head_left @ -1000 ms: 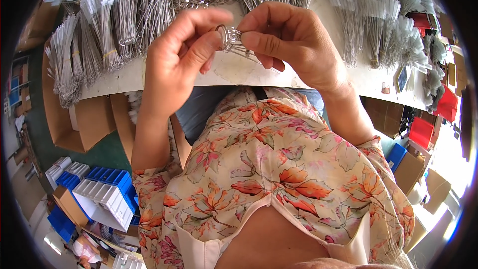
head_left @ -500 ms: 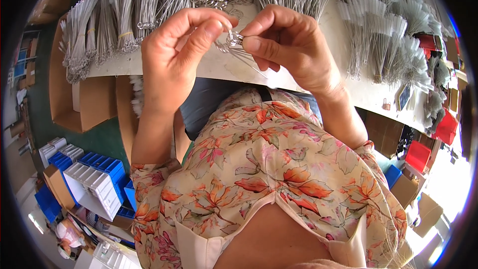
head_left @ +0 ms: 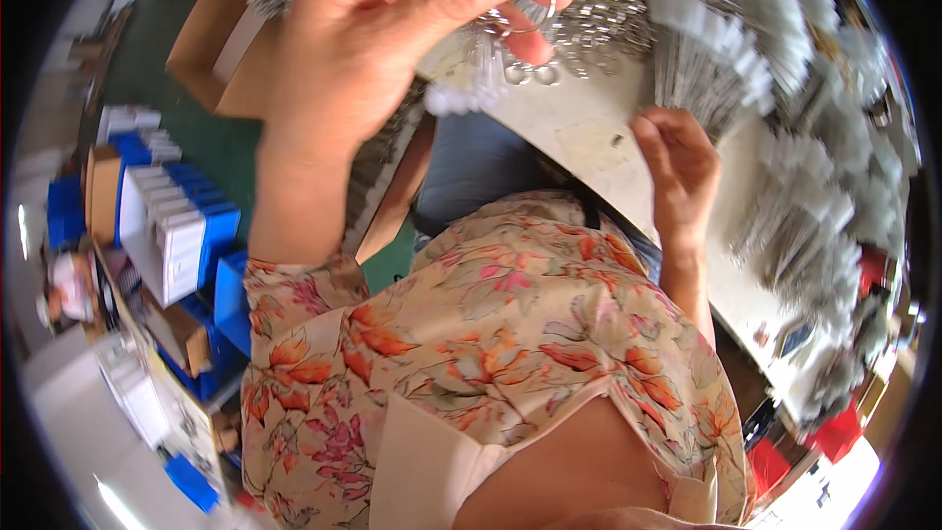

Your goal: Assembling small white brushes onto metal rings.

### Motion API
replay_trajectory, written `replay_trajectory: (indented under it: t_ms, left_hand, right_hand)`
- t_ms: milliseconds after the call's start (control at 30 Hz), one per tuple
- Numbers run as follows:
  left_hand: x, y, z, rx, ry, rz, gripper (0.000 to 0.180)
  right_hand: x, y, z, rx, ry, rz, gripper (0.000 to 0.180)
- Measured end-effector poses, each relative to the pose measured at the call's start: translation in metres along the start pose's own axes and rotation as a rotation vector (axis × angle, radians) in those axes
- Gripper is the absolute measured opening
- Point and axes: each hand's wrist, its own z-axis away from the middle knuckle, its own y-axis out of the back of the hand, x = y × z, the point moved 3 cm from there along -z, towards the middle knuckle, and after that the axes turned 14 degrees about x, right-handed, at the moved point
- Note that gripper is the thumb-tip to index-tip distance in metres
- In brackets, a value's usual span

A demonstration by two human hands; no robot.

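Raised near the top of the view, my left hand (head_left: 392,29) pinches a thin metal split ring (head_left: 549,5) between thumb and fingers. Just below that hand show the pale bristle ends of some small wire brushes (head_left: 471,83); whether they hang from the ring I cannot tell. On the right, my right hand (head_left: 679,167) has its fingers curled together at the near end of a bundle of wire-stemmed brushes (head_left: 706,54) with whitish bristles. Anything between those fingertips is too small to make out. Two loose rings (head_left: 531,73) lie on the pale table (head_left: 559,123) beyond my left hand.
A heap of metal rings (head_left: 603,20) covers the table's far part. More brush bundles (head_left: 800,216) line its right side. An open cardboard box (head_left: 221,39) stands at the left, with blue bins (head_left: 216,236) behind. Another person (head_left: 71,285) is far left.
My hands have separated. The left has risen with the ring, while the right has moved right and down toward a brush bundle. The whole view has turned, so the table now slants.
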Motion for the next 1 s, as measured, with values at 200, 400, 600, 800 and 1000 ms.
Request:
replay_trajectory:
  t_ms: [200, 400, 600, 800, 1000]
  left_hand:
    - [-0.02, 0.073, 0.029, -0.224, 0.219, -0.473, 0.013]
    - [-0.205, 0.113, 0.097, -0.511, 0.352, -1.137, 0.011]
    - [-0.316, 0.17, 0.106, -0.419, 0.38, -1.166, 0.022]
    - [-0.434, 0.217, 0.194, -0.392, 0.648, -1.536, 0.033]
    - [-0.46, 0.255, 0.237, 0.135, 0.646, -1.361, 0.027]
  right_hand:
    - [0.03, 0.007, 0.01, -0.048, -0.129, 0.022, 0.008]
    - [0.042, -0.013, 0.019, -0.198, -0.215, 0.118, 0.01]
    - [0.045, -0.028, 0.021, -0.232, -0.241, 0.214, 0.009]
    - [0.048, -0.048, 0.019, -0.256, -0.291, 0.295, 0.007]
    - [0.036, -0.033, 0.012, -0.255, -0.214, 0.367, 0.01]
